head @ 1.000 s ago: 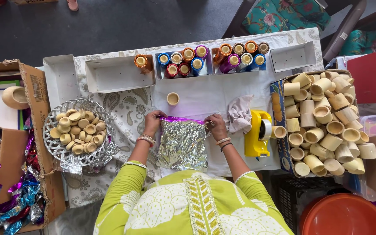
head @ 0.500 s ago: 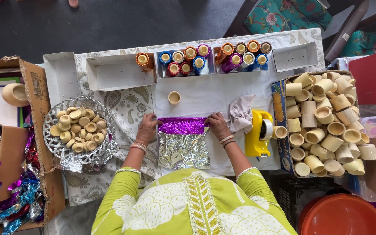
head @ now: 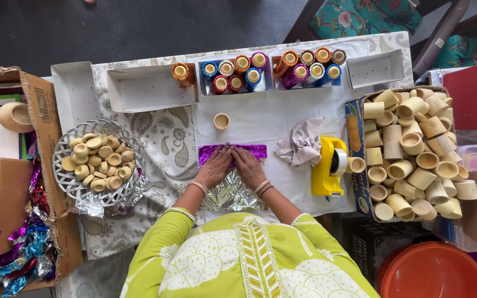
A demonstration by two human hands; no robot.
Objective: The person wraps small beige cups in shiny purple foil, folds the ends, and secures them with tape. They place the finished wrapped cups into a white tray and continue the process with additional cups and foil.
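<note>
A: Hands first. Where are they?

B: Both flat, side by side near the middle of the table [head: 282, 118], toward its near edge. Left hand [head: 215, 167] and right hand [head: 248, 168] lie palm down with fingers spread open, pressing on a sheet of foil [head: 233, 190]. Neither is closed around anything.

A: The foil itself?

B: Silver side up under the wrists; its far edge shows as a purple band [head: 258, 150] just beyond the fingertips. It lies on the white cloth.

A: What is around it?

B: Just right of the foil, a crumpled grey rag [head: 303, 144], then a yellow tape dispenser [head: 327, 168] with one plain cup [head: 356, 164] touching its right side. At the right edge, a carton of plain wooden cups [head: 415, 152], piled. A single small cup [head: 221, 121] stands apart, beyond the foil.

A: Far edge?

B: White trays: one holds foil-wrapped cups [head: 236, 72], the next tray more of them [head: 307, 65]. One orange-wrapped cup [head: 181, 72] lies between trays.

A: Left side?

B: A wire basket [head: 62, 165] of shallow wooden cups, near the left edge. Off the table, a cardboard box [head: 42, 110] with loose coloured foil scraps [head: 6, 248].
</note>
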